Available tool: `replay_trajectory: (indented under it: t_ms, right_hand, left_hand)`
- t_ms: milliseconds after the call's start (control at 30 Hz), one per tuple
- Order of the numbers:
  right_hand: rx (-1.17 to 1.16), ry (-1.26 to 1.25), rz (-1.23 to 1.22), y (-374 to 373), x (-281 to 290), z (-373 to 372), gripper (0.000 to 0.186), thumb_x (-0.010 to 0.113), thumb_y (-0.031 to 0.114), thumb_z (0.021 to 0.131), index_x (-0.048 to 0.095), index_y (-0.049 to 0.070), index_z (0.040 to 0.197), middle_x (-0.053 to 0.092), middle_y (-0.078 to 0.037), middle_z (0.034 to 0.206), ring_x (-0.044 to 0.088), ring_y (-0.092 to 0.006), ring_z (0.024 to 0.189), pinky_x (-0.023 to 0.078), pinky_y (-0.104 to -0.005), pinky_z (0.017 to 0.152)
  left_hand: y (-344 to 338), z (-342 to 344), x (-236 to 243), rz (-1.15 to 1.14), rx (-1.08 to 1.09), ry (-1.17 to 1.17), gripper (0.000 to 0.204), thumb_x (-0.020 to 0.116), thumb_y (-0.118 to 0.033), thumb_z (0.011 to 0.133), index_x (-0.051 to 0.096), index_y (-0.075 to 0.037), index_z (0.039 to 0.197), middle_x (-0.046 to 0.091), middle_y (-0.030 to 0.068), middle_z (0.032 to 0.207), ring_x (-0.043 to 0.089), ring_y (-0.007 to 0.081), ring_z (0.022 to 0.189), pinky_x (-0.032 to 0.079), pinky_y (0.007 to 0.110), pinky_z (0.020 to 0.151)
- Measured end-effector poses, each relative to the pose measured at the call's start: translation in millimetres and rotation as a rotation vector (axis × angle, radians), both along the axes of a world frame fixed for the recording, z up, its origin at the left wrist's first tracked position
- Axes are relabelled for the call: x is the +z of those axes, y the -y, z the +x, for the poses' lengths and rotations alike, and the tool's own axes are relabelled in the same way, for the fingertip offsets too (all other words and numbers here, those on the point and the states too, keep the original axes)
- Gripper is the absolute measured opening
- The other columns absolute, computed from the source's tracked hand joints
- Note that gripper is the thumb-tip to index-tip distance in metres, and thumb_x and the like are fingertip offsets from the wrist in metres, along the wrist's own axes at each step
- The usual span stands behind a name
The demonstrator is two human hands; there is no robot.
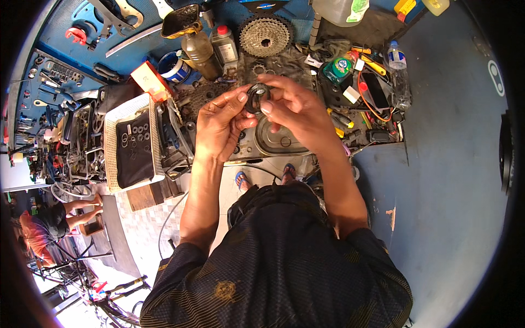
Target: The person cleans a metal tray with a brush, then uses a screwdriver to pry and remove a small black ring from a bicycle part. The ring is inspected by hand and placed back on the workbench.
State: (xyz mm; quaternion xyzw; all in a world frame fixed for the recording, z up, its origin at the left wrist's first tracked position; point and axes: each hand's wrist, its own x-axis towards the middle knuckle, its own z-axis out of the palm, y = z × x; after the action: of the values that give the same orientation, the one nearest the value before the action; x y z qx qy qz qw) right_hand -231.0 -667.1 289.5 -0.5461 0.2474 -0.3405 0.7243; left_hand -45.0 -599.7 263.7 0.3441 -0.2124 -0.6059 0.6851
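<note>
Both hands meet above the workbench around a small dark ring-shaped part [255,98], perhaps a bearing or seal; its exact kind does not show. My left hand [221,117] pinches its left edge between thumb and fingers. From the other side my right hand [295,106] grips it, the thumb pressed on its face. Below the hands lies a grey metal tray [268,143] with a thin ring [285,141] in it. A large bicycle cassette [266,35] stands behind them at the back of the bench.
To the left, a white plastic basket [111,143] holds rings on a black cloth. Bottles, including a red-capped one [225,45], and a blue-and-white tub [174,66] crowd the back. Right lie a phone [375,90] and a clear bottle [401,82]. Another person [46,227] is far left.
</note>
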Motion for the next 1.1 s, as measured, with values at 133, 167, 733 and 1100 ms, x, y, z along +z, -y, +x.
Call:
replay_trajectory:
  t_ms: [133,167,733,1100]
  right_hand:
    - [-0.115,0.044,-0.239,-9,19,-11,0.07,0.079,0.003,0.091,0.048,0.003,0.155,0.061,-0.012,0.125,0.06,-0.0097,0.088,0.054,-0.0247,0.07]
    - [-0.136,0.024,-0.372,-10,23,-11,0.071,0.08,0.001,0.09,0.049,0.003,0.154,0.061,-0.012,0.127,0.061,-0.0101,0.088,0.054,-0.0244,0.071]
    - [-0.286,-0.07,-0.939,-13,40,-19,0.031,0.074,-0.01,0.088,0.077,0.003,0.116,0.074,-0.013,0.109,0.074,-0.0161,0.089,0.06,-0.0284,0.072]
    - [-0.384,-0.129,-1.049,-17,34,-19,0.033,0.079,-0.007,0.081,0.076,0.003,0.113,0.076,-0.012,0.105,0.073,-0.0275,0.093,0.058,-0.0374,0.082]
  left_hand:
    - [-8,3,18,-0.018,-0.117,-0.202,0.035,0.069,-0.01,0.101,0.064,0.009,0.13,0.075,0.0158,0.096,0.074,0.019,0.07,0.067,0.029,0.062]
    - [-10,1,23,-0.048,-0.138,-0.228,0.035,0.07,-0.01,0.101,0.064,0.009,0.13,0.075,0.0163,0.095,0.074,0.0191,0.07,0.067,0.03,0.062]
    - [-25,-8,59,-0.005,-0.132,-0.054,0.036,0.074,-0.017,0.099,0.07,0.013,0.118,0.075,0.0141,0.083,0.074,0.0179,0.063,0.068,0.032,0.056]
    - [-26,-28,37,-0.25,-0.029,-0.093,0.033,0.061,-0.006,0.104,0.062,0.012,0.131,0.073,0.0202,0.11,0.076,0.0243,0.089,0.068,0.036,0.058]
